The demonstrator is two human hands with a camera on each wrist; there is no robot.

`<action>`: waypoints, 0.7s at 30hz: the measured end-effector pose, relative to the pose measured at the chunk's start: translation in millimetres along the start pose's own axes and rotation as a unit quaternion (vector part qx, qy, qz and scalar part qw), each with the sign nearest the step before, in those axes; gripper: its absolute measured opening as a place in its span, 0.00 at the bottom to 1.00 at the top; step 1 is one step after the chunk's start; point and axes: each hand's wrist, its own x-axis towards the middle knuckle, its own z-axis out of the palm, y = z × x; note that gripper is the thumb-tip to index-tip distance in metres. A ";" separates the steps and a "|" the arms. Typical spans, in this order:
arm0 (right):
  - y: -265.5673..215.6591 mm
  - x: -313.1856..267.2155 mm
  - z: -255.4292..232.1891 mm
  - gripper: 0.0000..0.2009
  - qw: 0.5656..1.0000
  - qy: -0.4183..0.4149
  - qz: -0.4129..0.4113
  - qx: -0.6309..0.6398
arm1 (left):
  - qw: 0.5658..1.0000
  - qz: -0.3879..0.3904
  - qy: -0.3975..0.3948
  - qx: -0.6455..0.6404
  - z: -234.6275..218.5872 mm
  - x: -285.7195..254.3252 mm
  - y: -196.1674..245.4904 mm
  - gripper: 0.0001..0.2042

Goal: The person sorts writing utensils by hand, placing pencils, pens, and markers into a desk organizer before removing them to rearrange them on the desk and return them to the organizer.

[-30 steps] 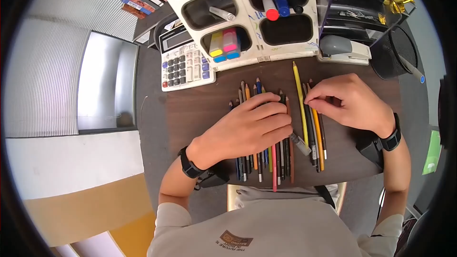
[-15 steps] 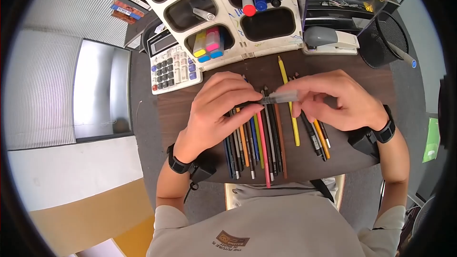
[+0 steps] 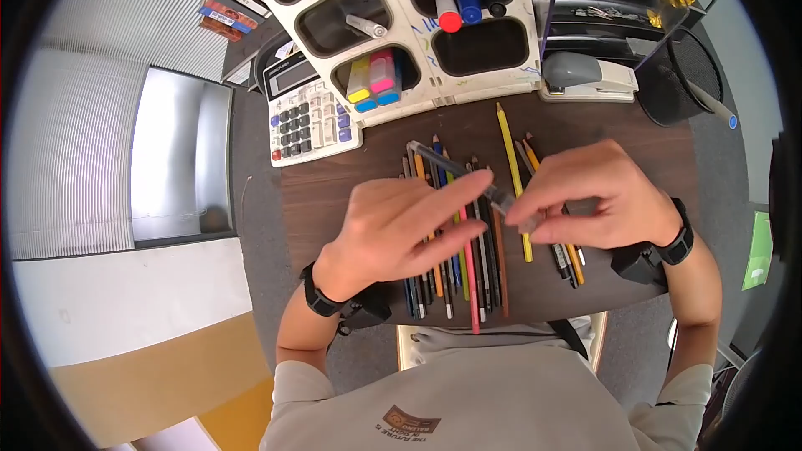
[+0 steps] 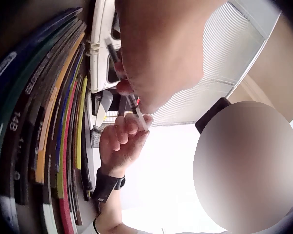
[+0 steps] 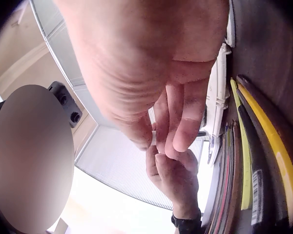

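A pen (image 3: 443,160) with a dark, see-through barrel and a clear end is held slantwise above the desk. My right hand (image 3: 593,196) pinches its clear end between thumb and fingers. The left hand (image 3: 393,225) has the barrel between its fingers, its index fingertip crossing the pen and its thumb standing apart below. In the left wrist view the pen (image 4: 112,53) runs past the left fingertips to the right hand (image 4: 118,144). Under the left hand lies a row of colored pencils (image 3: 470,284). A yellow pencil (image 3: 508,146) and a smaller group of pencils and pens (image 3: 564,263) lie by the right hand.
A white organizer (image 3: 401,108) holding markers and highlighters stands at the back. Left of it is a calculator (image 3: 309,121); to its right are a stapler (image 3: 589,79) and a black mesh cup (image 3: 681,75) with a pen in it. The desk's front edge is near the body.
Both hands left the desk and took up the pen, which lay between the pencil groups. Since half a second ago it has swung from nearly level to slanted, and the left thumb has come off it.
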 end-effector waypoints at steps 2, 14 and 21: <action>1.8 -0.8 3.7 0.12 0.999 -0.027 -0.019 0.000 | 0.998 0.007 -0.040 -0.037 5.7 -2.8 0.4 0.31; 0.6 -3.9 5.7 0.18 0.999 -0.040 0.015 0.026 | 0.998 -0.001 0.061 -0.021 -8.5 -6.7 -6.5 0.34; -2.1 -1.1 2.9 0.14 0.999 -0.048 -0.005 0.011 | 0.952 -0.138 0.203 -0.183 -9.2 -18.2 -22.8 0.35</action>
